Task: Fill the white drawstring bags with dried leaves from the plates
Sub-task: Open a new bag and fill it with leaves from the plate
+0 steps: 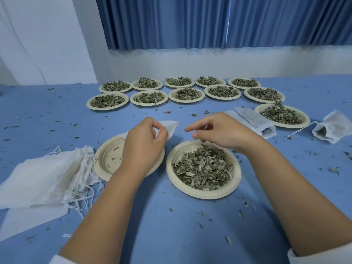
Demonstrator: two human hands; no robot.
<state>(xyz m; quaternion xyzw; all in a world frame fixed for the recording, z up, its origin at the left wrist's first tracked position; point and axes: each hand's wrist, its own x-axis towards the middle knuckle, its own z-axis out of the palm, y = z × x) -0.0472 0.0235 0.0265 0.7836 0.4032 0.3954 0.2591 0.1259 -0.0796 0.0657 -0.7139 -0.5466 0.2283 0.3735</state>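
The left hand (144,143) pinched the white drawstring bag (170,127) above the near-empty plate (106,159), its mouth facing the nearer right hand (219,132) (fingers loose, any hold unclear) over the leaf-filled plate (203,168).

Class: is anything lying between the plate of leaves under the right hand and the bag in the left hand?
Nothing visible: only open blue table separates the leaves from the bag.

No text, label, brand or no. can be read anywhere. The paper plates (202,193), the white drawstring bags (38,178), the blue table cover (171,225) and the curtain (190,21) are all plain, w/o any print.
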